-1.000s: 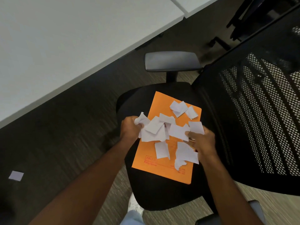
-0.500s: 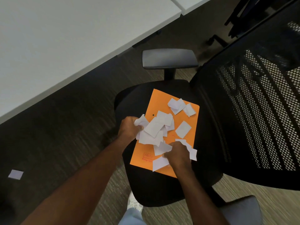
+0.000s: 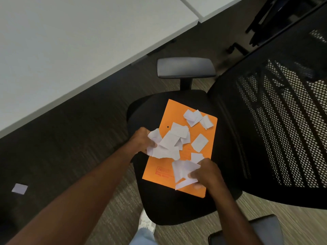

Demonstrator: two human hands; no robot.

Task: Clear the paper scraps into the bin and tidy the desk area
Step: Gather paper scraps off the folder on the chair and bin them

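An orange folder (image 3: 177,114) lies flat on the black seat of an office chair (image 3: 177,207), with several white paper scraps (image 3: 199,144) scattered over it. My left hand (image 3: 141,140) grips a bunch of scraps (image 3: 166,147) at the folder's left edge. My right hand (image 3: 206,172) pinches a few scraps (image 3: 182,171) near the folder's lower right corner. Three more scraps (image 3: 196,117) sit loose at the folder's far right corner. One single scrap (image 3: 19,188) lies on the dark floor at far left.
A white desk (image 3: 62,41) runs across the upper left. The chair's mesh backrest (image 3: 276,124) stands at right, one armrest (image 3: 185,68) beyond the seat, another (image 3: 265,228) at the bottom right. My shoe (image 3: 146,222) shows below the seat.
My right hand has moved from the folder's right side down to its near edge and closed on a few scraps. My left hand stays on its bunch. The scraps are more bunched.
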